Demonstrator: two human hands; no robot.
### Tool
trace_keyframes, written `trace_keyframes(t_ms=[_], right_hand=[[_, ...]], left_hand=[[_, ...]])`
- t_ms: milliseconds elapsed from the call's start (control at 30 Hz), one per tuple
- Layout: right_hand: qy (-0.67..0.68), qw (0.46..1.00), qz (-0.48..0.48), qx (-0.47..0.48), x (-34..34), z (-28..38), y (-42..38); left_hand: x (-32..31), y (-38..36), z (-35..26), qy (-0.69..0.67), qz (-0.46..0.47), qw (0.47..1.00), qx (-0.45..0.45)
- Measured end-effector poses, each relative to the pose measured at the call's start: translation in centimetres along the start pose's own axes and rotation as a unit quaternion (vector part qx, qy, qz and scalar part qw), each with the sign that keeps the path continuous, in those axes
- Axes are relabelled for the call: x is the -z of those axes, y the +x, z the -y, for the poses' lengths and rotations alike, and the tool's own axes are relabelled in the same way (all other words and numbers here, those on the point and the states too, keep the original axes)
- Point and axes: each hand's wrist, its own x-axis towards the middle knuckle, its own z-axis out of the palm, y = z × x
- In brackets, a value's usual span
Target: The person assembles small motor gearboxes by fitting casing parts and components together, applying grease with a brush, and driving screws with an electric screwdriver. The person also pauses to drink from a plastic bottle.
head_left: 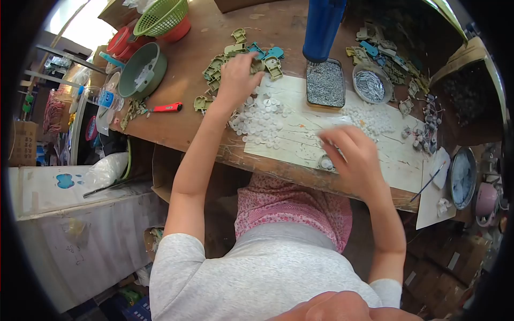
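Observation:
My left hand [238,75] reaches over a pile of green and blue plastic housings [214,69] at the back of the table, its thumb and fingers apart around one green piece. Just below it lies a heap of small white discs [259,120]. My right hand [350,152] is over the pale sheet [289,142], fingers bent and bunched; what its fingertips hold, if anything, is too small to make out. A small round part [326,162] rests on the sheet beneath it. Small white pieces [375,119] lie to its right.
A tray of small metal parts [325,84] and a bowl of metal pins [369,84] stand behind, near a blue cylinder [323,29]. A red cutter [168,107] and green bowl [143,72] are at left. More housings [383,53] and a metal bowl [462,176] are at right.

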Motion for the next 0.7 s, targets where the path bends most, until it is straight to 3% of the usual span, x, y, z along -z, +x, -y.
trace_keyframes(t_ms=[67,100,133,167,200,233,300,367,400,433,467,500,567,633,700], right_hand=[[-0.018,0.999,0.005,0.033,-3.9,-2.7,4.4],[-0.031,0.998,-0.002,0.050,-5.8,-4.2,6.6],[-0.077,0.996,0.022,0.028,-7.7,-5.6,8.7],[-0.122,0.991,0.046,0.004,-9.4,-6.8,10.3],[-0.124,0.991,0.043,0.004,-11.1,-8.0,11.2],[-0.179,0.983,0.046,0.016,-12.7,-9.2,11.8],[-0.236,0.970,0.049,0.023,-13.5,-9.9,12.4],[-0.204,0.977,0.053,0.035,-13.6,-10.4,12.1],[-0.207,0.976,0.057,0.024,-12.8,-9.9,11.6],[-0.122,0.991,0.052,0.015,-11.1,-8.6,11.0],[-0.036,0.998,0.047,0.003,-9.2,-7.2,10.3],[-0.040,0.998,0.055,-0.015,-7.0,-5.9,9.4],[0.223,0.945,0.191,-0.142,-3.2,-4.0,7.3],[0.288,0.920,0.191,-0.186,-1.5,-4.0,4.1],[0.353,0.892,0.187,-0.212,0.4,-3.6,1.2]], left_hand=[[-0.5,0.1,0.4,-0.305,-0.128,0.937,0.113],[0.1,0.1,0.0,-0.306,-0.128,0.937,0.109],[1.4,-0.2,-0.9,-0.565,-0.117,0.797,0.178],[2.2,-0.5,-1.4,-0.772,-0.092,0.584,0.231],[2.2,-1.1,-1.1,-0.828,-0.059,0.519,0.206],[2.5,-1.5,-1.4,-0.828,-0.057,0.520,0.203],[2.7,-2.5,-2.5,-0.878,-0.029,0.430,0.209],[2.8,-3.3,-3.6,-0.878,-0.032,0.436,0.196],[2.7,-3.9,-3.8,-0.821,-0.049,0.533,0.198],[2.5,-4.5,-4.2,-0.755,-0.062,0.622,0.197],[2.4,-4.9,-4.7,-0.711,-0.069,0.669,0.203],[2.5,-5.1,-5.9,-0.720,-0.056,0.659,0.212],[3.3,-4.7,-8.1,-0.598,-0.037,0.788,0.142],[2.9,-5.0,-9.9,-0.632,0.002,0.766,0.115],[2.4,-5.3,-10.5,-0.581,0.134,0.799,0.076]])
